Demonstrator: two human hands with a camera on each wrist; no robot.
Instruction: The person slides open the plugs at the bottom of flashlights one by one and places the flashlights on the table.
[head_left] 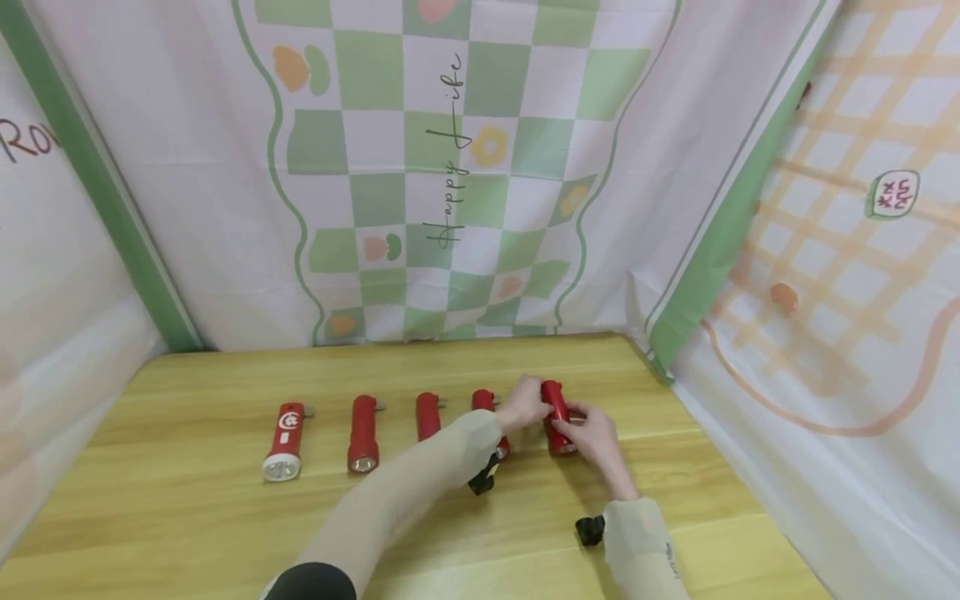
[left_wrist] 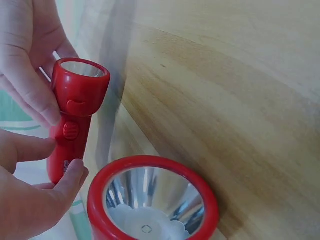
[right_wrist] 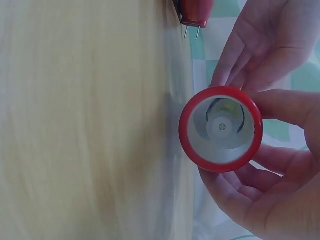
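Note:
The rightmost red flashlight (head_left: pixel 557 421) is held by both hands over the table. Near its tail end, my left hand (head_left: pixel 525 402) pinches the body between thumb and fingers. On the lamp-head side, my right hand (head_left: pixel 596 435) grips the flashlight from the right. In the left wrist view, the flashlight (left_wrist: pixel 80 95) shows its clear lens and a ribbed slide switch. The right wrist view looks straight into its lens, ringed by a red rim (right_wrist: pixel 221 167). Beside the left wrist lies another red flashlight (head_left: pixel 483 400), partly hidden by the sleeve; its large reflector fills the bottom of the left wrist view.
Farther left in the row lie a red-and-white flashlight (head_left: pixel 287 442), a red flashlight (head_left: pixel 363 433) and another red one (head_left: pixel 427 414) partly behind the left arm. Metal plug prongs stick out at their tails. Patterned cloth (head_left: pixel 495 208) hangs behind the wooden table (head_left: pixel 225 533) and at both sides.

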